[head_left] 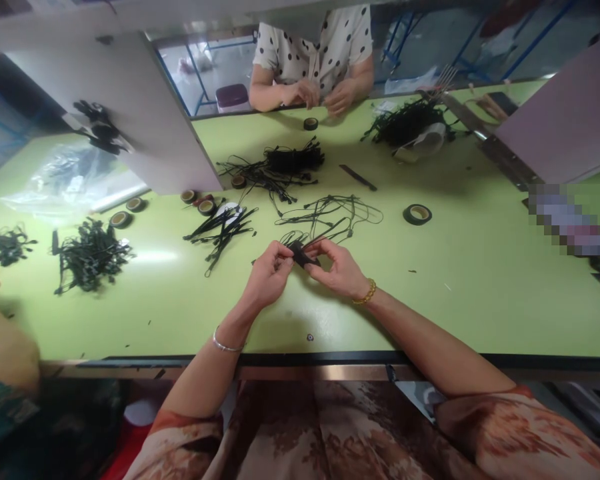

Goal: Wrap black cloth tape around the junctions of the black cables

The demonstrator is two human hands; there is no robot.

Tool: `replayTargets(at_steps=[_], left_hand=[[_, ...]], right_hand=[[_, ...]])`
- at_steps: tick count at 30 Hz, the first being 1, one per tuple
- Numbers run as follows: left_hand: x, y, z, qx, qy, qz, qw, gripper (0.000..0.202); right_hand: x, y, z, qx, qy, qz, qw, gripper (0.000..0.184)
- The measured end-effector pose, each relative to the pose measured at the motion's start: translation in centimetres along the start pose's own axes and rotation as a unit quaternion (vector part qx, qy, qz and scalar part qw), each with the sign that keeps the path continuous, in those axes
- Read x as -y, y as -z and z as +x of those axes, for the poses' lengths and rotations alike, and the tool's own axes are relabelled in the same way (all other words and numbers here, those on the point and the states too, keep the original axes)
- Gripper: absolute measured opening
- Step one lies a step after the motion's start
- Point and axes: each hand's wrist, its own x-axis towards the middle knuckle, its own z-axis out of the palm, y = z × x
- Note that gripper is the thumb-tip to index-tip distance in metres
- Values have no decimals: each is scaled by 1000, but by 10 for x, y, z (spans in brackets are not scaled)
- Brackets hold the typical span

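Both of my hands meet above the near middle of the green table. My left hand (271,272) is closed in a pinch, with thin black cable at its fingertips and a small dark tip showing past its outer side. My right hand (341,268) has thumb and fingers closed around a roll of black tape (304,255), seen nearly edge-on and touching the left fingertips. Just beyond my fingers lie loose thin black cables (330,212), some running up to the hands. The exact spot where tape and cable meet is hidden by my fingers.
Black cable bundles (94,255) lie left, with more cables (223,230) nearer. Tape rolls (121,219) stand around; another tape roll (417,213) lies right. Across the table, a person's hands (325,97) work behind a cable pile (295,159). A co-worker's arm (5,340) enters left.
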Motion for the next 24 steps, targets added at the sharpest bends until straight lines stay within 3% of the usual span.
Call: replayTargets(at_steps=[6, 13, 18, 24], left_hand=[[-9, -3, -6, 16, -9, 35, 999, 14], [-5, -7, -3, -23, -12, 69, 997, 12], [0, -8, 1, -11, 26, -77, 997, 18], [-2, -7, 5, -2, 107, -255, 961, 27]], right_hand=[[-2, 0, 0, -5, -4, -2, 1000, 24], [-2, -2, -2, -4, 13, -50, 999, 28], [-4, -5, -3, -9, 45, -72, 996, 27], [-12, -10, -7, -34, 83, -101, 991, 31]])
